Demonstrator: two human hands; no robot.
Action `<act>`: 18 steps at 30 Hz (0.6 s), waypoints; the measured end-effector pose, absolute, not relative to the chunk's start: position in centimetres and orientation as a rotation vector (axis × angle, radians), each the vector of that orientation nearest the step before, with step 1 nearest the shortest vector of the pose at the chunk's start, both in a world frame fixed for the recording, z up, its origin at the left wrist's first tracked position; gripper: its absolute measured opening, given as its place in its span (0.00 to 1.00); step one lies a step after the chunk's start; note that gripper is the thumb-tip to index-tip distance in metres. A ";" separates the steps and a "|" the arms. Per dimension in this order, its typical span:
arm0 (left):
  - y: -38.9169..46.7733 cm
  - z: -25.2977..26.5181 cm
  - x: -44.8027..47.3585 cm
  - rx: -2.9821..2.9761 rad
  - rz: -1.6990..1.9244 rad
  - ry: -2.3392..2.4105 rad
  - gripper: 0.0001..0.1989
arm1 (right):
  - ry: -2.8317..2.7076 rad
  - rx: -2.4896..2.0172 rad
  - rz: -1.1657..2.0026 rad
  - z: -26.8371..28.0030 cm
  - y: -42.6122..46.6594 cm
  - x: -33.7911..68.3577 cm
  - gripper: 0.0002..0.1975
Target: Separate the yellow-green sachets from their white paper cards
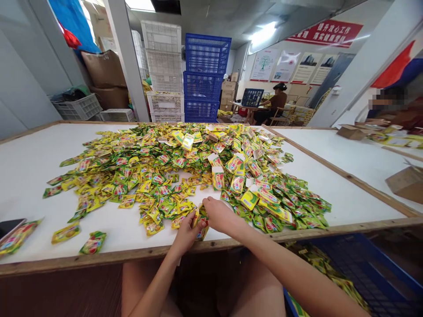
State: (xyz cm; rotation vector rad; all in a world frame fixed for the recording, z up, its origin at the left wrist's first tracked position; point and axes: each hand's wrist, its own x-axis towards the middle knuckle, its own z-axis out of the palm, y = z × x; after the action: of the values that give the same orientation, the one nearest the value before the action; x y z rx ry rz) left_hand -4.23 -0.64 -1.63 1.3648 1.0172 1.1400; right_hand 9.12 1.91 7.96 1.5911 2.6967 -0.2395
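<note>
Close to the table's front edge, my left hand (187, 232) is closed around a small yellow and green packet (202, 230). My right hand (220, 214) meets it from above, with fingers pinched at the top of a small packet; the fingers partly hide it. Whether a carton is also in the grip cannot be made out. A wide heap of yellow and green sachets (158, 163) spreads beyond both hands. To the right of my right hand, several small yellow cartons with open flaps, such as this carton (218, 178), lie on the sachets.
A wooden rim (109, 256) edges the white table (29, 154). Loose sachets (93, 242) and a dark flat device (11, 226) lie at left. A blue crate (390, 277) holding sachets stands below right. Blue crates (203, 86) are stacked behind; a person (276, 103) sits farther back.
</note>
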 end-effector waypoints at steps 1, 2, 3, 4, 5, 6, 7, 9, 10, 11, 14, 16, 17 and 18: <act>-0.7 -1.6 -4.2 1.364 1.141 1.015 0.20 | 2.689 1.607 -0.222 8.0 1.9 9.1 0.17; -0.7 -1.6 -4.2 1.364 1.141 1.012 0.20 | 2.697 1.583 -0.224 8.1 1.9 9.1 0.16; -0.7 -1.7 -4.2 1.368 1.138 1.011 0.20 | 2.717 1.524 -0.242 8.2 2.0 9.1 0.14; -0.7 -1.7 -4.3 1.374 1.132 1.010 0.19 | 2.741 1.456 -0.264 8.3 2.0 9.1 0.11; -0.7 -1.8 -4.3 1.379 1.129 1.008 0.19 | 2.759 1.405 -0.281 8.2 2.1 9.1 0.09; -0.7 -1.9 -4.3 1.380 1.133 1.006 0.19 | 2.769 1.395 -0.287 8.2 2.2 9.1 0.08; -0.6 -1.9 -4.3 1.375 1.141 1.004 0.19 | 2.767 1.432 -0.281 8.0 2.2 9.1 0.08; -0.5 -2.0 -4.3 1.351 1.162 1.007 0.21 | 2.729 1.610 -0.256 7.4 2.2 8.8 0.12; -0.4 -2.1 -4.3 1.341 1.168 1.012 0.22 | 2.701 1.705 -0.246 7.1 2.2 8.7 0.14; -0.4 -2.1 -4.3 1.336 1.171 1.018 0.23 | 2.679 1.778 -0.241 6.8 2.1 8.6 0.15; -0.3 -2.3 -4.4 1.347 1.172 1.012 0.22 | 2.688 1.767 -0.264 6.6 2.3 8.6 0.12; -0.4 -2.4 -4.4 1.346 1.174 0.997 0.21 | 2.715 1.647 -0.294 6.8 2.7 8.8 0.09; -0.4 -2.4 -4.5 1.338 1.175 0.997 0.21 | 2.718 1.602 -0.306 7.0 3.0 9.0 0.08; -0.4 -2.5 -4.5 1.328 1.174 1.000 0.21 | 2.721 1.581 -0.311 7.1 3.2 9.1 0.09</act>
State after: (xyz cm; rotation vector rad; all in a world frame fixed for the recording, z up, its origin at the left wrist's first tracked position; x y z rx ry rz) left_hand -4.49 -0.38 -2.48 1.3284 0.9999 1.1744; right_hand 9.08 3.22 7.09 1.5814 2.7213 -0.3107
